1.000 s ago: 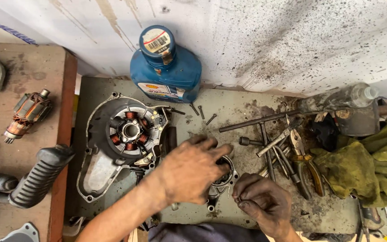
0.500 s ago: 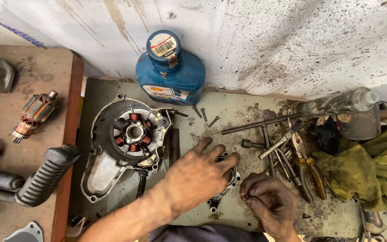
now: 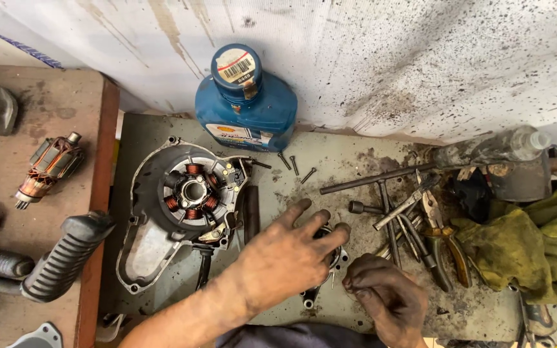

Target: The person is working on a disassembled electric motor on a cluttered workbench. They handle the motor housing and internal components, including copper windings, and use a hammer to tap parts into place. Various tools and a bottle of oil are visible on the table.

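My left hand, black with grease, lies flat with fingers spread over a small metal engine part on the grey bench. My right hand is curled next to it, fingertips pinched at the part's edge near a thin pin; what it pinches is too small to tell. Left of my hands sits a stator cover with copper coils in its middle.
A blue oil bottle stands at the back wall. Loose screws, T-handle wrenches, pliers and a yellow-green rag lie to the right. A wooden shelf on the left holds an armature and black rubber footpegs.
My left hand has slid right and spread its fingers wider over the part. My right hand has stayed curled beside it. The view has shifted slightly.
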